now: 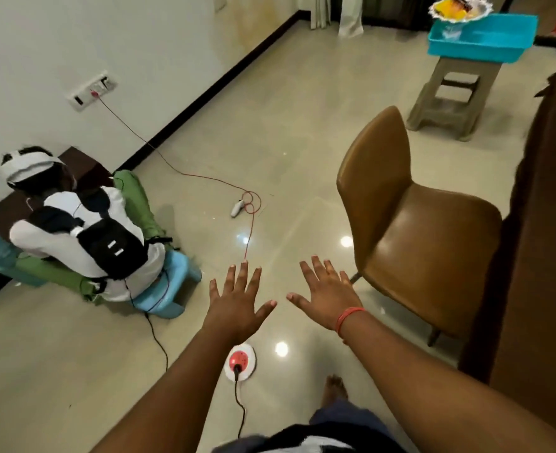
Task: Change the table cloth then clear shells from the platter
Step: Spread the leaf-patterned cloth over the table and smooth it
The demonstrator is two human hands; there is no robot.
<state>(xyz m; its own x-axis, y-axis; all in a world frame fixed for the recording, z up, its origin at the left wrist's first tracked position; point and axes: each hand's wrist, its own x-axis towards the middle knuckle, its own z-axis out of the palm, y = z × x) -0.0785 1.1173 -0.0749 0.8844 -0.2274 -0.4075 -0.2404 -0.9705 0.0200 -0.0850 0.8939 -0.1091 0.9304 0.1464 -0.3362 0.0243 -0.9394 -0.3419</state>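
My left hand (237, 299) and my right hand (324, 295) are stretched out side by side over the tiled floor, fingers spread and straight, holding nothing. A red thread circles my right wrist. At the right edge stands a table under a dark brown cloth (544, 223). Far off at the top right, a scalloped platter (459, 8) with yellow and dark pieces stands in a turquoise tray (485, 37) on a grey plastic stool (453, 93).
A brown padded chair (417, 230) stands just right of my hands, beside the table. A person sits on a low blue stool (169, 289) at the left by the wall. A red cable (185, 173) and a round white extension socket (240, 361) lie on the floor.
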